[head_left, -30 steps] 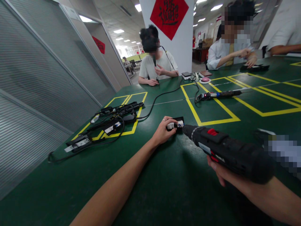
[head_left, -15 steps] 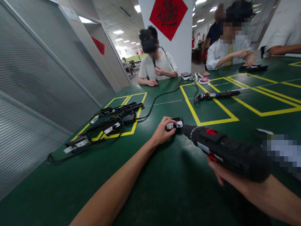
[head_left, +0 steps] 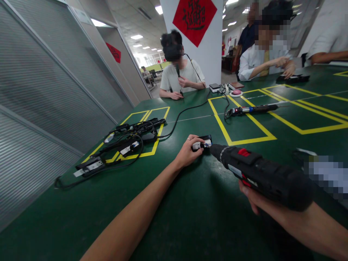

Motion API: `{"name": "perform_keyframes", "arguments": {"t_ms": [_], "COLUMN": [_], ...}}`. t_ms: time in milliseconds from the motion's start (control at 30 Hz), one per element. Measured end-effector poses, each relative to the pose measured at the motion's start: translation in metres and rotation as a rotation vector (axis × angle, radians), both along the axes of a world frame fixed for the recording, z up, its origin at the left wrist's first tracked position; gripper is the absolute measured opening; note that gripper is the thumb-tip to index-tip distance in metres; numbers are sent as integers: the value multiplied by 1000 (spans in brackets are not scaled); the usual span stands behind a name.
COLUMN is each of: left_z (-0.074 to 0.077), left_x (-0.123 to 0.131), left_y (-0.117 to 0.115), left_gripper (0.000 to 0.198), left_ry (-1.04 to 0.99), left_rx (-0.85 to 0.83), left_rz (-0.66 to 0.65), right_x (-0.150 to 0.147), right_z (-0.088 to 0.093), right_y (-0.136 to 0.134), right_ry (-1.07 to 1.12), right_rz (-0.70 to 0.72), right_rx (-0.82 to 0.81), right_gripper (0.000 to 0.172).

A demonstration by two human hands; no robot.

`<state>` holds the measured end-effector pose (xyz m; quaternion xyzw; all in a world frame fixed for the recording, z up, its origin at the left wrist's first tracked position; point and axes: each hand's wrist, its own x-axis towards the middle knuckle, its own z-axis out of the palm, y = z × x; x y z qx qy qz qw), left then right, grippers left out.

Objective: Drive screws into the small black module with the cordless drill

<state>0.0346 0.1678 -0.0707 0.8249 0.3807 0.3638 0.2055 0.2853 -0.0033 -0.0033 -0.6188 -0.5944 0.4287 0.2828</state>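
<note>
In the middle of the green table, my left hand (head_left: 188,151) is closed on a small black casing with white and blue parts inside (head_left: 208,142). My right hand (head_left: 254,197) grips a black and red cordless drill (head_left: 261,174) by its handle. The drill's chuck points left at the casing's right end. Its bit is hard to see, and I cannot tell if it touches the casing. The drill's body hides most of my right fingers.
Black adapters and cables (head_left: 141,137) lie inside a yellow-taped box at left. A soldering iron-like tool (head_left: 252,109) and a pink-and-white round item (head_left: 236,93) lie beyond the drill. A blurred object (head_left: 326,174) lies at right. People (head_left: 182,76) sit across the table.
My hands, the drill and the casing hold the same positions. In the background, a standing person has shifted slightly.
</note>
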Motion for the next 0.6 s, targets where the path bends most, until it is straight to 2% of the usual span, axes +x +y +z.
{"name": "perform_keyframes", "arguments": {"t_ms": [600], "left_z": [-1], "left_x": [0], "left_y": [1], "left_gripper": [28], "left_ry": [-6], "left_rx": [5], "left_rz": [1], "right_x": [0], "right_z": [-1], "right_y": [-2], "right_ry": [-7], "right_rz": [-8], "right_rx": [-40], "right_gripper": [41]}}
